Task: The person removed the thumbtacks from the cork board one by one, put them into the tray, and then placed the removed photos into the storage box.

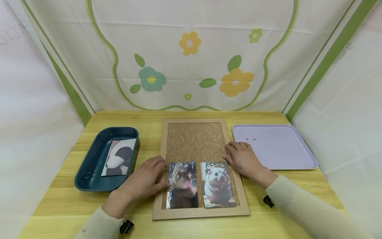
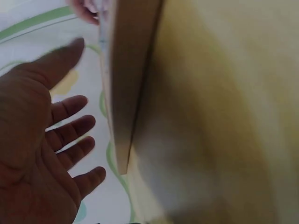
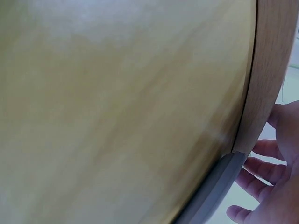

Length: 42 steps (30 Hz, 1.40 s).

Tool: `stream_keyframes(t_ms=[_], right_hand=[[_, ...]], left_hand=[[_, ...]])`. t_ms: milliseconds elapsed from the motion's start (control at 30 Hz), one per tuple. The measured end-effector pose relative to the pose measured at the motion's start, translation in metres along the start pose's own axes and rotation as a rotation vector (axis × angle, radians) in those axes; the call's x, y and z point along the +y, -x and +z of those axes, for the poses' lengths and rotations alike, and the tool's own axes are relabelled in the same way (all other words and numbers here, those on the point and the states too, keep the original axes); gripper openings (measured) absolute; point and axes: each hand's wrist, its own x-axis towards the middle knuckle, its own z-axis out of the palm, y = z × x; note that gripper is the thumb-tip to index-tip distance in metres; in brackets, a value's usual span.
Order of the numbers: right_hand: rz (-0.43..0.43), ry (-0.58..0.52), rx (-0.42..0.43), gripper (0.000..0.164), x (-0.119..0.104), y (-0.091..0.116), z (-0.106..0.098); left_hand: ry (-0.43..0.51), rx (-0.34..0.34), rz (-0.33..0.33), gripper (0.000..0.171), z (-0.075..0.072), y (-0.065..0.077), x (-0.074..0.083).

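A cork board (image 1: 195,141) in a light wooden frame lies on the table. Two picture cards sit side by side at its near end: a squirrel-like animal card (image 1: 182,186) and a white hamster card (image 1: 218,186). Each has a small shiny dot at its top edge. My left hand (image 1: 146,177) is at the frame's left side with fingers loosely spread; in the left wrist view its fingers (image 2: 77,126) hold nothing. Along the right side, my right hand (image 1: 243,159) has relaxed fingers at the wooden edge; contact is hard to tell in the right wrist view.
To the left stands a dark teal tray (image 1: 86,177) containing a panda-patterned card (image 1: 119,157). A lilac tray (image 1: 280,149) is on the right, with two small metallic pieces (image 1: 250,139) near its far left corner. Behind the table hangs a flowered curtain (image 1: 191,73).
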Motion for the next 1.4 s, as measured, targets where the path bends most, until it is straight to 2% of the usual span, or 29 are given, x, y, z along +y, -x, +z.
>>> stream_keyframes(t_ms=[200,333,567,867,1133,1400], right_hand=[[0.01,-0.004,-0.008,0.05,0.0,0.0,0.0],[0.009,-0.003,-0.015,0.05,0.001,0.0,-0.001],[0.014,-0.003,-0.02,0.051,0.001,0.0,-0.003],[0.006,0.0,-0.018,0.051,0.001,-0.001,-0.003],[0.0,0.007,-0.025,0.049,0.001,-0.003,-0.005],[-0.045,0.002,0.012,0.039,-0.006,-0.016,-0.016]], left_hand=[[0.006,-0.084,-0.017,0.086,0.008,0.002,0.0],[-0.033,-0.106,-0.001,0.094,0.013,0.0,-0.002],[-0.087,-0.114,0.046,0.095,0.015,-0.004,-0.004],[-0.083,-0.18,0.018,0.105,0.015,-0.004,-0.005],[-0.077,-0.199,0.021,0.111,0.015,-0.003,-0.007],[-0.073,-0.213,0.013,0.113,0.014,-0.003,-0.006]])
